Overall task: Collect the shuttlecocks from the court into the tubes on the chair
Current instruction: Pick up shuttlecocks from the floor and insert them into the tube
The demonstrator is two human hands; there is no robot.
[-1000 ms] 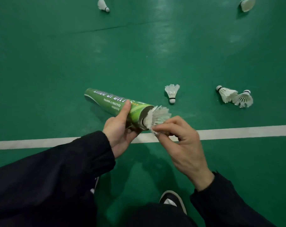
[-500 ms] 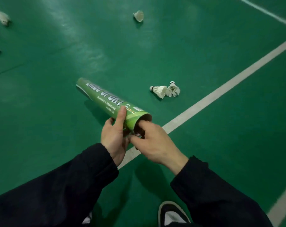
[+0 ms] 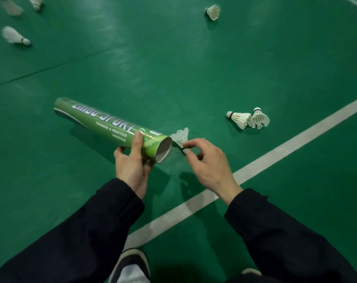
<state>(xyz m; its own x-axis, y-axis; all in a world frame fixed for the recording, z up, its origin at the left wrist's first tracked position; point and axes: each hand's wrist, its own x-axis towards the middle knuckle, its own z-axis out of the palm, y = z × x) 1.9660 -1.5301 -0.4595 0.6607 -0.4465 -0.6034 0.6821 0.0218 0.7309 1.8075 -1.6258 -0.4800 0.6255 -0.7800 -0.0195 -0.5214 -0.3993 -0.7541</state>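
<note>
- While my left hand (image 3: 132,168) wraps its grip round the green tube (image 3: 112,129) near the open mouth, I judge one loading step is underway.
- Just right of that mouth, a shuttlecock (image 3: 180,136) sits pinched at its cork end in my right hand (image 3: 209,166), feathers pointing away.
- Next I need it turned cork-first and slid in.
- Farther right, two shuttlecocks (image 3: 248,119) lie touching on the floor.

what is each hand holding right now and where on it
Left hand grips the green tube near its open end. Right hand pinches a shuttlecock at its cork end.
</note>
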